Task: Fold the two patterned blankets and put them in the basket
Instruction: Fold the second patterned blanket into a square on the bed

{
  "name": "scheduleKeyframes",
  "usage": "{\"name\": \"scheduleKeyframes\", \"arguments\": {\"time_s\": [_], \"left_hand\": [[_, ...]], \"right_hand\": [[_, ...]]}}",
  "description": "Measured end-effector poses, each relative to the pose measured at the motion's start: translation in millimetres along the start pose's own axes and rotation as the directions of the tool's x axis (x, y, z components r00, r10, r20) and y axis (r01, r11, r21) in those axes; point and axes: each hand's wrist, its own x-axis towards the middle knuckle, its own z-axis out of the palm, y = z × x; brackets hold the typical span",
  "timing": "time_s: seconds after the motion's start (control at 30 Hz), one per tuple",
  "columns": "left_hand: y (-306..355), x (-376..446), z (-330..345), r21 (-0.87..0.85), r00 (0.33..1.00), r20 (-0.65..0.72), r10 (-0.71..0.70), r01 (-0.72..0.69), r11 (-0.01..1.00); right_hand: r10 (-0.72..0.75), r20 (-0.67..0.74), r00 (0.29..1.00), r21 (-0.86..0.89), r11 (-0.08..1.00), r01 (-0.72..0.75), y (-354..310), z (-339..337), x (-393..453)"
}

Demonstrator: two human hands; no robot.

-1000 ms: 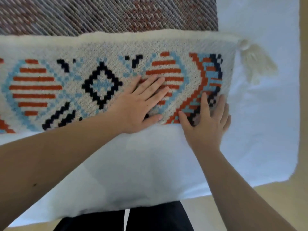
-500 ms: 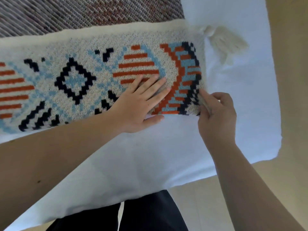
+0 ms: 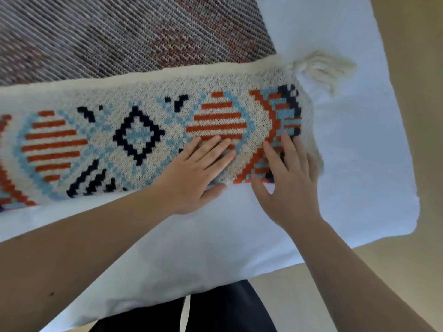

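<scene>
Step in hand: first blanket [image 3: 143, 130] mid-fold. It lies as a long narrow strip on the white bed [image 3: 359, 164], cream with orange, blue and navy pattern, running left out of view. Its right end, with the tassel [image 3: 321, 68], sits near the bed's right edge.

Second blanket [image 3: 119, 37], the brown-grey woven one, lies flat on the bed just behind the strip, touching its far edge. Not folded yet, I judge. Basket not in view.

Left hand [image 3: 194, 173]: flat, fingers straight, pressing the strip down near its right end, thumb on the sheet at the strip's near edge. Grip: holding nothing, just pinning.
Right hand [image 3: 287, 178]: flat on the strip's right end corner, fingers spread, pressing. Grip: wide, holding nothing.

Versus half a second ago: right hand was pinching the strip's end edge with curled fingers; now it is laid flat over that corner. Left hand unchanged. View has shifted a little, tassel now further right in frame.

Next, my read: the end looks squared, so the strip needs folding lengthwise, right end carried left over itself. That calls for both hands taking the two right corners and keeping edges aligned. Knit is floppy, so layers may slip. Tassel should get tucked in.
</scene>
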Motion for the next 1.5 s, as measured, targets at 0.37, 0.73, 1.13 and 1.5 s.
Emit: {"name": "scheduleKeyframes", "arguments": {"time_s": [0.37, 0.73, 1.13, 1.5], "left_hand": [[-87.5, -136.8, 16.1, 0.029, 0.935, 0.025, -0.353, 0.352, 0.935], [-146.7, -264.5, 30.2, -0.097, 0.800, 0.031, -0.599, 0.599, 0.795], [-164.5, -239.7, 21.9, -0.205, 0.823, -0.018, -0.568, 0.553, 0.808], [-308.3, -203.9, -33.8, -0.015, 0.662, -0.019, -0.749, 0.749, 0.663]], "right_hand": [[0.079, 0.133, 0.988, -0.149, 0.987, -0.059, -13.6, 26.9, -2.6], [-0.318, 0.221, 0.922, -0.260, 0.892, 0.369, -111.4, 52.4, 16.3], [-0.306, 0.449, 0.839, -0.123, 0.909, 0.397, -192.2, 62.1, 34.0], [-0.159, 0.314, 0.936, -0.132, 0.969, 0.209, -262.0, 53.8, 155.4]]}}
